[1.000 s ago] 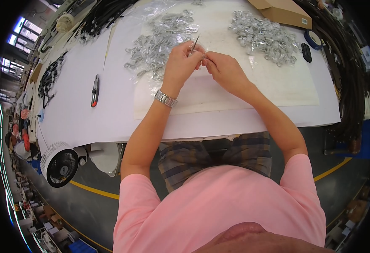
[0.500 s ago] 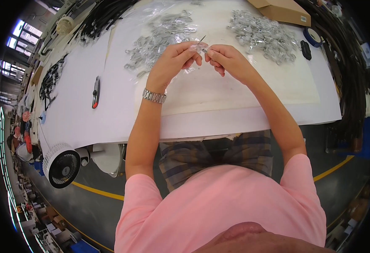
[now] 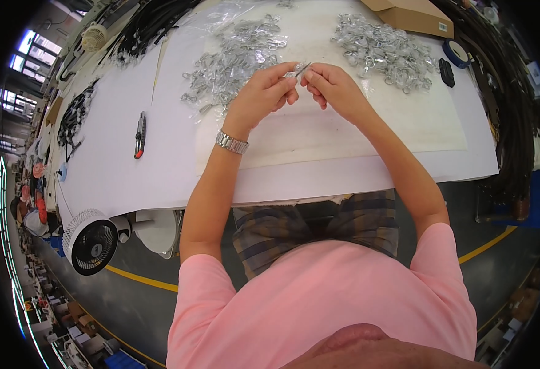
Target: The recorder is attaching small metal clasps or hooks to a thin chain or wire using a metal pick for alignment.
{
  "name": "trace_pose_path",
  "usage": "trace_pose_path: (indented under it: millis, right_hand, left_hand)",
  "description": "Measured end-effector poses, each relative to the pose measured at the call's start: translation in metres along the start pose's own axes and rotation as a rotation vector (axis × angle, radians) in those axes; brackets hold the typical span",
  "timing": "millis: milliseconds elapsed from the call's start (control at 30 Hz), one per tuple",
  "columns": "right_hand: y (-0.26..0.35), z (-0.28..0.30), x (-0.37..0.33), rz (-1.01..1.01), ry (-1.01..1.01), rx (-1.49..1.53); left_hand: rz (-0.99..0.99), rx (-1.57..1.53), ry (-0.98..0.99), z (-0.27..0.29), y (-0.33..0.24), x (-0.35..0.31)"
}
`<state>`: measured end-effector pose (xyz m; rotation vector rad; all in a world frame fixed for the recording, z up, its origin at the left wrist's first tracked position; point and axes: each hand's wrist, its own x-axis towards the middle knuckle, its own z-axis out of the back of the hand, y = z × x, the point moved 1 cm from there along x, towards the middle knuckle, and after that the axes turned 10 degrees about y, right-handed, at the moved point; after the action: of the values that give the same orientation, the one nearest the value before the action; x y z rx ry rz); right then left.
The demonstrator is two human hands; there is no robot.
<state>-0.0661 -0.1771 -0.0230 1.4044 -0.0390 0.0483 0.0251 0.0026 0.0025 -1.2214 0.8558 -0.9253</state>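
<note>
My left hand [image 3: 261,97], wearing a metal-banded watch [image 3: 232,142], is closed in a pinch above the middle of the table. From its fingertips a thin, dark, pointed piece [image 3: 304,69] slants up to the right, with a bit of clear, shiny material beside it. My right hand [image 3: 339,89] is also pinched, its thumb and forefinger close against that piece; whatever lies between them is too small to name. Behind the left hand spreads a pile of small metal-and-clear-plastic pieces [image 3: 239,58]. A similar pile [image 3: 384,52] lies beyond the right hand.
On the white-covered table [image 3: 159,172], a utility knife [image 3: 140,135] lies at left. A cardboard box [image 3: 408,17], blue tape roll [image 3: 457,54] and small black object [image 3: 446,73] sit at far right. Dark strips [image 3: 147,31] line the back; a fan [image 3: 95,244] stands near the left edge.
The thin pointed piece has tilted from steeply upward to a lower slant toward the right hand. My left wrist has shifted slightly right and nearer; the right hand has barely moved.
</note>
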Motion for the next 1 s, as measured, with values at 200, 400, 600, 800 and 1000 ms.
trace_pose_path:
  millis: [200, 400, 600, 800, 1000]
  right_hand:
    - [0.0, -0.004, 0.0, -0.046, 0.024, 0.075]
    - [-0.012, 0.011, 0.003, -0.105, 0.135, 0.54]
    - [0.0, 0.05, 0.01, 0.032, -0.292, 1.144]
    - [-0.027, -0.004, 0.04, 0.203, -0.207, -0.615]
    - [-0.027, -0.01, 0.046, 0.249, -0.145, -1.209]
  left_hand:
    - [-0.119, 0.424, -0.25, -0.013, 0.013, 0.01]
    - [-0.13, 0.402, -0.264, -0.008, 0.016, 0.015]
    - [-0.14, 0.028, -0.502, 0.015, 0.002, 0.002]
    - [-0.119, -0.099, -0.533, 0.02, 0.01, 0.004]
    - [-0.117, -0.082, -0.511, 0.022, 0.017, 0.009]
